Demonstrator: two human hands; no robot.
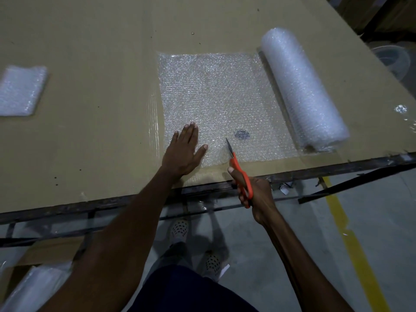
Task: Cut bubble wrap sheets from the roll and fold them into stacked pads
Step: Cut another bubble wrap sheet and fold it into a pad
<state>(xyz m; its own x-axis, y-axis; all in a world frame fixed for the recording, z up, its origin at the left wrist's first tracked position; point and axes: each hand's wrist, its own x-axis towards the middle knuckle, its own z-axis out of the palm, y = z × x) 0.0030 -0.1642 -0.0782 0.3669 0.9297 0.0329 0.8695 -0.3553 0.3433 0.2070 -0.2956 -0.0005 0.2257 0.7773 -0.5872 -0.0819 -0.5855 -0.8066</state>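
The folded pad [20, 91] is cut off by the left edge.

Both arms are bare from the wrist to the bottom edge of the picture — no sleeve, watch, band or glove shows on either. The left hand [183, 152] and the right hand [256, 194] are bare too, with short nails and no rings in sight. Below, the person wears dark navy clothing [186, 291] over the lap. On the feet are pale clogs [180, 228] — light grey or off-white, each with rows of small dark holes across the top; the second one [212, 263] is partly hidden by the clothing
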